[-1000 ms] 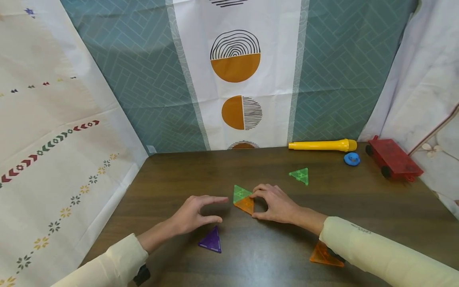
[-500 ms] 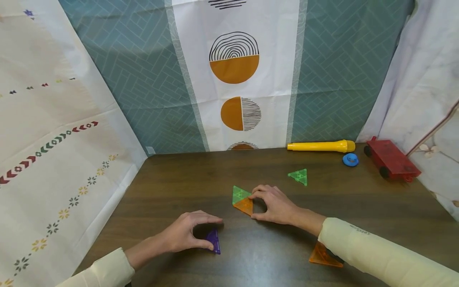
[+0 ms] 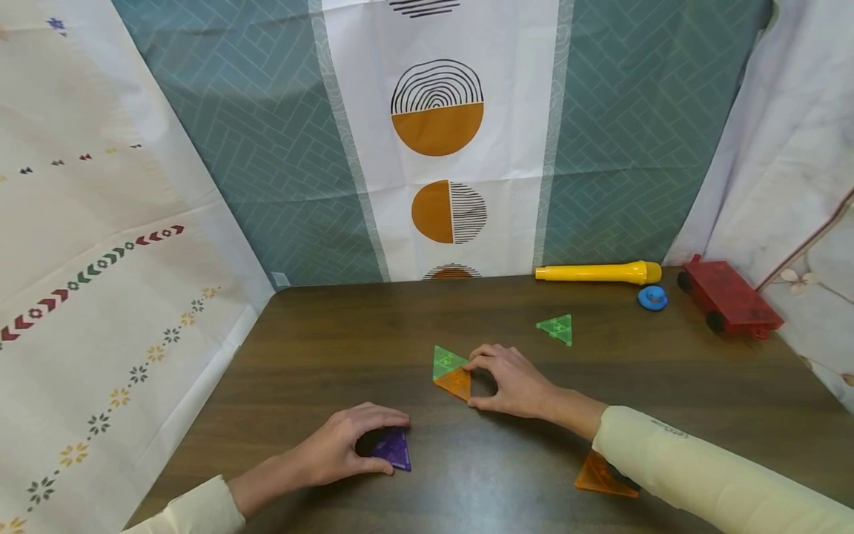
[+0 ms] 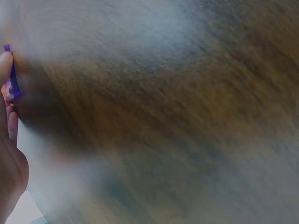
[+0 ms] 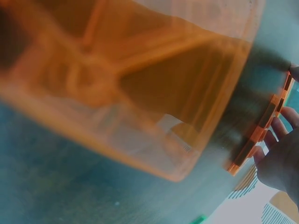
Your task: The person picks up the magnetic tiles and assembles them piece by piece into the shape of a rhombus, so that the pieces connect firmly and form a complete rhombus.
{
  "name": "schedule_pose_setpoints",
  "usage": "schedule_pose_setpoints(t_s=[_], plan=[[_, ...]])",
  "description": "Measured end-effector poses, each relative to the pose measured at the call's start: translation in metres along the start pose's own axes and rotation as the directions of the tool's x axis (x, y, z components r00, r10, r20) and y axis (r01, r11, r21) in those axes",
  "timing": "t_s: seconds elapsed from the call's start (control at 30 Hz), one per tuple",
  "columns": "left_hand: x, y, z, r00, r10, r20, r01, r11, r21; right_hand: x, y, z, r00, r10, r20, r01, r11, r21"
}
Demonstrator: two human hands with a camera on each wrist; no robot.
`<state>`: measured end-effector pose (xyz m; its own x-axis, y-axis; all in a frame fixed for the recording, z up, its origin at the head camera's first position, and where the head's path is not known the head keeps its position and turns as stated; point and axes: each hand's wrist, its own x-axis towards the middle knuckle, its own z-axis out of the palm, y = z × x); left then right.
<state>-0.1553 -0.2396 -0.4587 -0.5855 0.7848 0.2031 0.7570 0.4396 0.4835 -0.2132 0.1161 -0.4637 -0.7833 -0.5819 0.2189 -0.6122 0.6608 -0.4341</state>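
My left hand (image 3: 340, 445) grips a purple translucent triangle tile (image 3: 395, 449) lying on the wooden table, thumb at its near corner and fingers at its far one. The left wrist view catches the thumb on the purple tile's edge (image 4: 15, 84). Ahead and to the right, my right hand (image 3: 517, 386) holds an orange triangle tile (image 3: 457, 382) between thumb and fingertips. That tile lies edge to edge with a green triangle tile (image 3: 447, 361). Beneath the right forearm is a second orange triangle tile (image 3: 603, 476), partly hidden; it looms large (image 5: 187, 84) in the right wrist view.
Another green triangle tile (image 3: 557, 328) lies beyond the right hand. A yellow toy microphone (image 3: 597, 272), a small blue duck (image 3: 652, 298) and a red toy cart (image 3: 732, 294) stand at the back right. A patterned curtain (image 3: 440, 215) hangs behind the table (image 3: 333, 334).
My left hand has moved down and nearer, from above the purple tile to around it, and its fingers have closed in on the tile. The right hand has stayed on the orange tile.
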Motion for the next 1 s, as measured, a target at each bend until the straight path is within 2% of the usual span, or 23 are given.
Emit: schedule_pose_setpoints(t_s=[0.17,0.3,0.4,0.57,0.7,0.87,1.0], plan=[[0.001,-0.001,0.0,1.0,-0.007,-0.009,0.007,1.0,-0.022,0.0,0.0,0.0,1.0,-0.001,-0.009,0.001,1.0,0.003],[0.002,0.0,0.001,0.999,0.011,-0.035,-0.014,0.996,-0.085,0.0,0.0,0.0,1.0,-0.001,-0.011,0.001,1.0,0.009],[0.004,0.002,0.002,0.999,0.002,-0.046,-0.008,0.99,-0.144,0.0,0.001,0.0,1.0,-0.003,-0.009,0.003,1.0,0.01],[0.008,0.004,0.002,0.996,-0.072,-0.047,0.06,0.975,-0.213,0.0,0.001,-0.001,1.0,-0.003,-0.006,0.003,1.0,0.007],[0.01,0.005,0.002,0.989,-0.131,-0.061,0.109,0.954,-0.278,0.0,0.0,-0.001,1.0,-0.003,-0.007,0.003,1.0,0.003],[0.013,0.006,0.002,0.974,-0.204,-0.1,0.159,0.926,-0.342,0.0,0.0,0.0,1.0,-0.003,-0.014,0.003,1.0,-0.002],[0.015,0.008,0.0,0.958,-0.27,-0.094,0.216,0.898,-0.384,0.0,0.0,0.0,1.0,-0.003,-0.013,0.003,1.0,0.001]])
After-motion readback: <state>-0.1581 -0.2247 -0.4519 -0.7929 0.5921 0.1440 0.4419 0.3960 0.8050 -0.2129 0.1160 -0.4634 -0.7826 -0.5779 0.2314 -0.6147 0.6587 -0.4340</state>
